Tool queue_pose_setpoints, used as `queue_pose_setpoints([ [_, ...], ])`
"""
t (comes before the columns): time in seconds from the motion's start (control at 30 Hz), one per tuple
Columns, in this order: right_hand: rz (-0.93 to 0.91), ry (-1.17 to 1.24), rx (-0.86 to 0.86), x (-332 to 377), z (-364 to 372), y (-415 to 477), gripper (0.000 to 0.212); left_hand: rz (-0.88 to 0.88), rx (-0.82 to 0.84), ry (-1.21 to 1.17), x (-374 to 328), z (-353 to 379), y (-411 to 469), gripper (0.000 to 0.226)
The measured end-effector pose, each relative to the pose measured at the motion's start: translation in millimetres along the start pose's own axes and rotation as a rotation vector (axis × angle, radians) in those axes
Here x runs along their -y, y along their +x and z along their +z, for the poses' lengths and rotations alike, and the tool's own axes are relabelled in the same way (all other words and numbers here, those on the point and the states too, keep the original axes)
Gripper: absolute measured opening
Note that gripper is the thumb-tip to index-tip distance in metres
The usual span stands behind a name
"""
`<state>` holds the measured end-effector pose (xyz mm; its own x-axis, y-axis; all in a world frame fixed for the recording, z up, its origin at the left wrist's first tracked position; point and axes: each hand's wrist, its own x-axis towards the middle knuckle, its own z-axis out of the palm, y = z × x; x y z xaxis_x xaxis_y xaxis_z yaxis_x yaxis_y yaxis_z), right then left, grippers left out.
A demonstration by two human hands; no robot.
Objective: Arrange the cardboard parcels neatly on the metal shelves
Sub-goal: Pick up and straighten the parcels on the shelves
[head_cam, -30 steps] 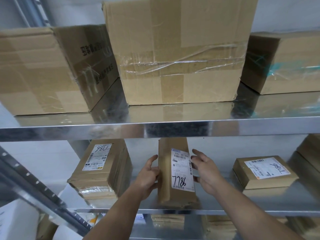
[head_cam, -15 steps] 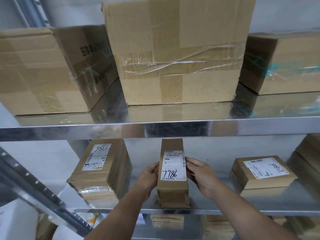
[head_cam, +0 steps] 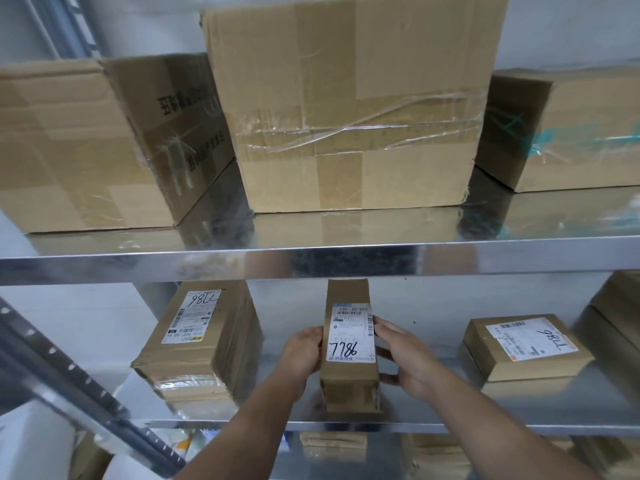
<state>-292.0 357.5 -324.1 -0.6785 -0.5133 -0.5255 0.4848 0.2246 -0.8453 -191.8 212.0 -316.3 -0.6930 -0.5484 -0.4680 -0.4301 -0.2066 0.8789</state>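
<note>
A narrow cardboard parcel [head_cam: 349, 386] with a white label marked 7786 lies lengthwise on the middle metal shelf [head_cam: 450, 426], its label facing up. My left hand [head_cam: 304, 355] grips its left side, fingers curled round the edge. My right hand [head_cam: 403, 358] holds its right side, fingertips on the label's edge and thumb low against the side. A taller labelled parcel [head_cam: 201, 344] stands to the left, and a flat square parcel [head_cam: 526, 348] lies to the right.
Three large taped boxes fill the upper shelf [head_cam: 311, 261]: left box [head_cam: 86, 147], middle box [head_cam: 349, 105], right box [head_cam: 568, 126]. A slanted metal upright [head_cam: 69, 393] crosses the lower left. More parcels [head_cam: 332, 445] sit on the shelf below. Another box [head_cam: 620, 306] stands at far right.
The narrow parcel went from tilted on its edge to lying flat with the label up and square to the shelf front. Both hands closed in on its sides.
</note>
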Motion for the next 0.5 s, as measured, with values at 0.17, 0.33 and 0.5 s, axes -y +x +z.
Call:
queue_pose_setpoints([
  [0.17,0.009,0.019,0.029,-3.7,-3.3,6.5,0.029,-0.022,0.044,0.006,0.5,7.5,4.6,0.04],
  [0.33,0.007,-0.048,-0.007,-14.7,-8.6,17.5,0.042,-0.041,0.105,-0.01,6.4,8.8,9.8,0.027],
  [0.5,0.003,-0.113,-0.005,-16.0,-7.4,17.7,0.046,-0.044,0.151,-0.001,18.8,11.7,19.0,0.018],
])
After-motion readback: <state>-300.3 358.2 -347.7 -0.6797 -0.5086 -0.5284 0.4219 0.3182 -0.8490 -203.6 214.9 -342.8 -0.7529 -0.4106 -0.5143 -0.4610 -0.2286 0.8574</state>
